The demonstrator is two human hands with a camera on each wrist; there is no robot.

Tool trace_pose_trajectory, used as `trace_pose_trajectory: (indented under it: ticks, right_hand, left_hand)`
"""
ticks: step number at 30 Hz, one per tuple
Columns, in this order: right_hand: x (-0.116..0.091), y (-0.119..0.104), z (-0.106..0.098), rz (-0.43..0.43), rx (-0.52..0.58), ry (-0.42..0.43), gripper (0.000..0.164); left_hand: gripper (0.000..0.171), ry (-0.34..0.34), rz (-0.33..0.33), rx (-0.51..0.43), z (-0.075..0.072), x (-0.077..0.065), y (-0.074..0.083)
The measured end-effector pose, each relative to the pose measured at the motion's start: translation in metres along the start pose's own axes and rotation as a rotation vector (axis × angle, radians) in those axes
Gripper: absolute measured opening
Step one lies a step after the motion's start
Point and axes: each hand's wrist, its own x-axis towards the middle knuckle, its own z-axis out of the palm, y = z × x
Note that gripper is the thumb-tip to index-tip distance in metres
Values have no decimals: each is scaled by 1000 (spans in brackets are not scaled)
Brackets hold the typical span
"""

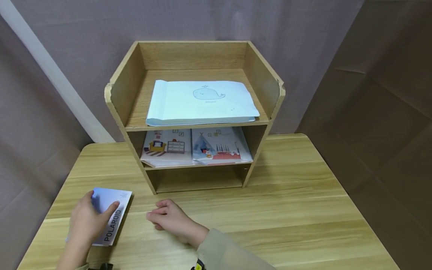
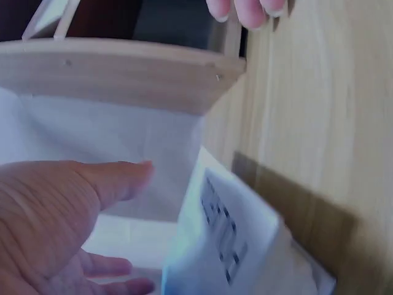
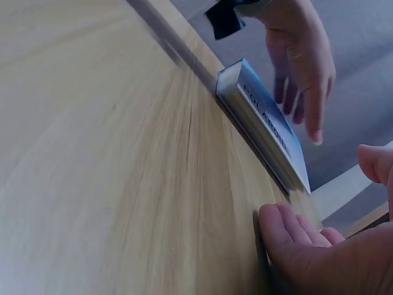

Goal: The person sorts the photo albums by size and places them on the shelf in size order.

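Note:
A thick white-and-blue book (image 1: 118, 198) marked POLAROID lies flat on the table at the left. Over it is my left hand (image 1: 86, 221), thumb spread from the fingers. The right wrist view shows a gap between this left hand (image 3: 304, 67) and the book (image 3: 264, 117), so nothing is held. In the left wrist view the book's lettered cover (image 2: 224, 227) is beside the hand. My right hand (image 1: 173, 221) is low over the table, right of the book, its fingers loosely bent and holding nothing.
A wooden shelf unit (image 1: 194, 183) stands at the back of the table (image 1: 303, 210). On its top board lies a pale blue book with a whale drawing (image 1: 206, 101). Two illustrated books (image 1: 168, 148) lie side by side on the middle shelf. Grey curtain (image 1: 320, 45) hangs behind.

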Motion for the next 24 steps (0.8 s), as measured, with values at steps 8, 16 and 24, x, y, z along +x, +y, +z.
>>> trace_pose_trajectory:
  ticks: [8,16,24]
  right_hand:
    - [3,-1,8,64,23,-59,57]
    - [3,1,11,72,51,-50,57]
    - [3,0,13,120,145,-22,53]
  left_hand:
    - [94,-63,-83,69,-3,9,-15]
    - [97,-159,-84,131,-4,17,-18]
    - [108,-369,-109,114,-8,20,-20]
